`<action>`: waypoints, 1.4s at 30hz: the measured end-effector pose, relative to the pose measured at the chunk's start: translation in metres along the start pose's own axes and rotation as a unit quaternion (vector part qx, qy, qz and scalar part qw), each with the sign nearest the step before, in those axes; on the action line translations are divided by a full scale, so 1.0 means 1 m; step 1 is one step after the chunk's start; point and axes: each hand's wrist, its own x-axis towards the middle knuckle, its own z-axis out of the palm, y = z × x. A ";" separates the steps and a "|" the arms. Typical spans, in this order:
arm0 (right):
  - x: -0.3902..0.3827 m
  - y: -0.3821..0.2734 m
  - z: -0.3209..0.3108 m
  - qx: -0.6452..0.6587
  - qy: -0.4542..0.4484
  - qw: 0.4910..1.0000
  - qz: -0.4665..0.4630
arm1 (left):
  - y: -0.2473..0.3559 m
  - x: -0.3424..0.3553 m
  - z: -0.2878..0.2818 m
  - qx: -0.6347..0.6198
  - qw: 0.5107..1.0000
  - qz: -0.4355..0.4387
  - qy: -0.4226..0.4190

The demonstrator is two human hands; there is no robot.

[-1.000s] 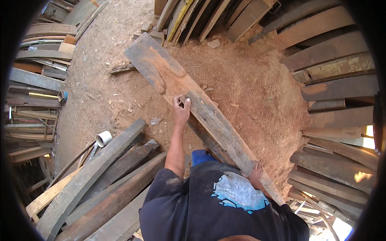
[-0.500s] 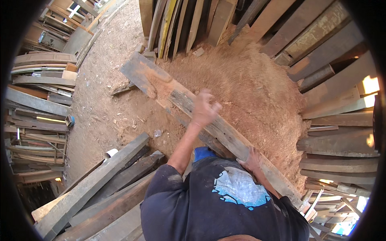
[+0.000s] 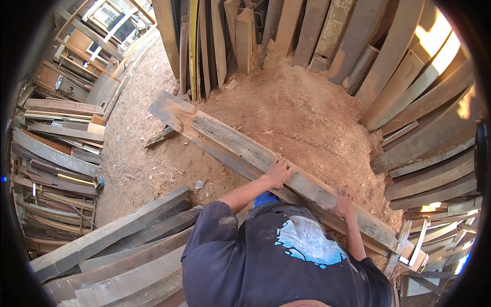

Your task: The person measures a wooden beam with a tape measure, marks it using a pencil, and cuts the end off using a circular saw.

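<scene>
A long weathered grey beam lies diagonally across my front, on or against a wider board dusted with sawdust at its far left end. My left hand grips the beam near its middle, fingers bent over the top. My right hand holds it farther right, toward the near end, with its thumb low on the near side. A blue object shows beneath, just beyond my dark shirt; what supports the boards is mostly hidden.
Upright planks line the back and curve round the right side. Stacked timber stands along the left, with framed wooden pieces beyond. Loose heavy beams lie at lower left. Sawdust and chips cover the ground.
My left hand has lifted and moved right along the beam, nearer my right hand, and now rests on it again. The boards lie at a flatter angle, and the view has shifted.
</scene>
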 end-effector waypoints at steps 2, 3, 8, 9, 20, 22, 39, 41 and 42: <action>-0.037 0.032 0.016 -0.050 -0.001 0.998 0.044 | 0.001 0.006 -0.009 0.013 1.000 0.019 -0.003; -0.045 0.047 0.030 -0.043 0.043 0.998 0.024 | -0.001 0.009 -0.006 0.020 0.999 0.018 -0.029; -0.041 0.061 0.069 -0.013 0.133 0.989 0.070 | 0.007 0.016 -0.008 0.042 0.997 0.003 -0.064; -0.041 0.058 0.070 -0.021 0.146 0.986 0.073 | 0.008 0.015 -0.009 0.047 0.997 -0.002 -0.055; -0.013 0.063 0.035 -0.025 0.001 0.994 0.109 | -0.012 0.043 -0.015 -0.035 0.994 0.061 -0.079; 0.016 0.078 0.029 0.023 -0.064 0.994 0.080 | -0.023 0.064 -0.021 -0.054 0.984 0.059 -0.159; 0.030 0.031 0.038 0.070 0.131 0.975 0.165 | -0.053 0.124 0.014 -0.207 0.926 0.112 -0.296; 0.025 0.045 0.051 0.075 0.177 0.966 0.174 | -0.032 0.121 -0.013 -0.163 0.933 0.116 -0.300; 0.025 0.043 0.050 0.090 0.167 0.966 0.178 | -0.030 0.115 -0.017 -0.139 0.944 0.101 -0.281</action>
